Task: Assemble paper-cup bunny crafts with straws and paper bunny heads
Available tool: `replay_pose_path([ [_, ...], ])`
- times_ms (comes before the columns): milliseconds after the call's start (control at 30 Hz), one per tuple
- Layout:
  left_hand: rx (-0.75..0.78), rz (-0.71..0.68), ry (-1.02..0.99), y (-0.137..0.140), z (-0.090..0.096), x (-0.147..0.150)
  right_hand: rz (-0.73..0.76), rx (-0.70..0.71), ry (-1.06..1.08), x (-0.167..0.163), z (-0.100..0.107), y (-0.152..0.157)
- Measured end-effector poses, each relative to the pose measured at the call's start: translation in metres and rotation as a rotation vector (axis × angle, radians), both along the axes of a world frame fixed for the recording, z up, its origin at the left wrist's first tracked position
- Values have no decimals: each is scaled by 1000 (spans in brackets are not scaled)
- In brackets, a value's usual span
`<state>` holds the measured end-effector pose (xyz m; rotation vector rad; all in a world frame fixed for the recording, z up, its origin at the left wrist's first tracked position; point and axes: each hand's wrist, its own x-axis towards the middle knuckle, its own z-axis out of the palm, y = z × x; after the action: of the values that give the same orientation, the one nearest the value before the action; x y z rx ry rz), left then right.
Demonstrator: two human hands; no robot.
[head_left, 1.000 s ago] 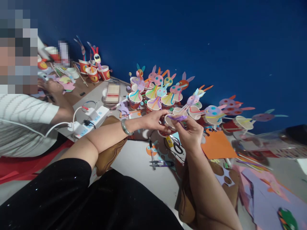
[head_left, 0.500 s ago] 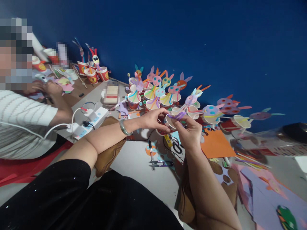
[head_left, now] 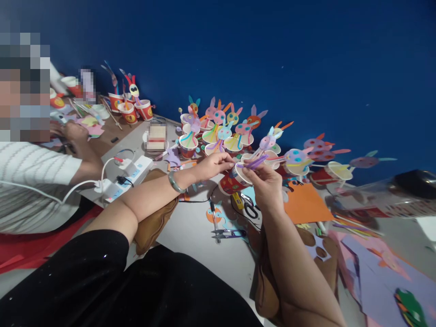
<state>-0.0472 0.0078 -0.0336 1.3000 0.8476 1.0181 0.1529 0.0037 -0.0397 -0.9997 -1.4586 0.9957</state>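
A red paper cup (head_left: 232, 182) with a white rim is tilted between my two hands above the table. My left hand (head_left: 218, 164), with a bangle on the wrist, has its thumb and fingertips closed at the far left side of the cup's rim. Purple strips (head_left: 256, 161) stick up from the cup's right side, pinched between the thumb and fingers of my right hand (head_left: 267, 180). How the strips join the cup is hidden by the fingers. Just below the cup lie a yellow box (head_left: 237, 200) and black-handled scissors (head_left: 251, 210).
Several cups with paper rabbit heads (head_left: 224, 132) line the blue wall. Thread snips (head_left: 228, 234) and a pen (head_left: 214, 215) lie in front. An orange sheet (head_left: 306, 204) and a plastic bottle (head_left: 384, 197) are right. A power strip (head_left: 136, 175) and another person's arm (head_left: 86, 156) are left.
My left thumb and fingers, spread around the cup's left side before, are now closed together at its rim. More of the cup's red side shows. The view has shifted slightly.
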Motion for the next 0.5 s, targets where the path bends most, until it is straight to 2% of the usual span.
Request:
replay_pose_path([
  [133,64,108,21,-6,4,3,45,-91,32,-1,3,0],
  [233,6,181,-30,-10,8,5,72,-147,27,-3,7,-3],
  [367,-37,249,-17,-12,11,9,85,-144,-39,-5,8,-6],
  [500,-41,247,51,-14,12,11,101,-132,-41,-6,6,-7],
])
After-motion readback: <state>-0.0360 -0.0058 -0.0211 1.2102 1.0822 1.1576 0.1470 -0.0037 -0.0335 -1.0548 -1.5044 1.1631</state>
